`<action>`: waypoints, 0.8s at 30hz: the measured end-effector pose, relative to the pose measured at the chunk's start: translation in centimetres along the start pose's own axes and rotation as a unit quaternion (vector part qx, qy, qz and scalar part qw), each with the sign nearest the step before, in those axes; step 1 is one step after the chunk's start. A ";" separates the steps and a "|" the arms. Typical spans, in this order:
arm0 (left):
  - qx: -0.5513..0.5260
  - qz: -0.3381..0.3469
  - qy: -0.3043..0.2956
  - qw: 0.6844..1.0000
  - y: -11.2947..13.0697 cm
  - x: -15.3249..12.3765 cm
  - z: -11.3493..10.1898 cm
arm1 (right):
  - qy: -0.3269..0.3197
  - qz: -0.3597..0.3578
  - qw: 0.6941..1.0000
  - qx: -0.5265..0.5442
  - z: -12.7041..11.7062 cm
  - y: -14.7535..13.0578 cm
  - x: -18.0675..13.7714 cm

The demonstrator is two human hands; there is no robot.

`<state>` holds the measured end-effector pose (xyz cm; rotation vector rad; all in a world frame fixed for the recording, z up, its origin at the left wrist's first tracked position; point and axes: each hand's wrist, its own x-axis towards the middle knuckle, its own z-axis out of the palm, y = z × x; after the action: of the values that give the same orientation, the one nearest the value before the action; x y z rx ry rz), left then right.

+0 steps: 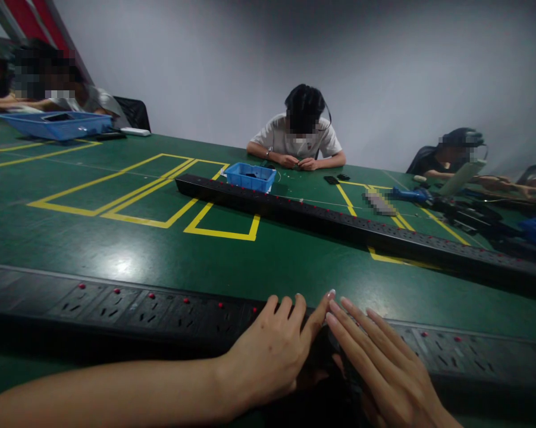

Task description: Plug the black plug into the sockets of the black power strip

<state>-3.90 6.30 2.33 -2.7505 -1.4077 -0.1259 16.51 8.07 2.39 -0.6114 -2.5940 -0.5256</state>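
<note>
A long black power strip (pixel 165 312) with several sockets and small red buttons lies across the table in front of me. My left hand (pixel 276 345) is wrapped over its top near the middle, fingers bent toward the far edge and the index finger reaching right. The left thumb is hidden. Just beside it, my right hand (pixel 384 362) rests over the strip with its fingers stretched out. The fingertips of both hands come close together. Below them, between the palms, is a dark area where I cannot make out any separate thing.
A second long black power strip (pixel 312 217) lies diagonally beyond. Behind it stands a small blue bin (pixel 250 177); a larger blue bin (pixel 66 126) is at far left. Yellow tape marks the green table (pixel 129 255). A person (pixel 303 134) sits opposite, others at both sides.
</note>
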 end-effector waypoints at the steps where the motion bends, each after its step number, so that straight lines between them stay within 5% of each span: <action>1: -0.002 -0.001 0.002 1.000 0.0 0.0 0.0 | 0.002 0.000 1.000 0.000 0.0 0.0 0.0; 24: -0.004 0.005 0.004 1.000 -0.2 -0.1 0.1 | 0.031 0.026 0.999 -0.012 -0.2 -0.2 0.2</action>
<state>-4.11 6.31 2.18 -2.7601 -1.3943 -0.1432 16.35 7.93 2.56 -0.6578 -2.5099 -0.5516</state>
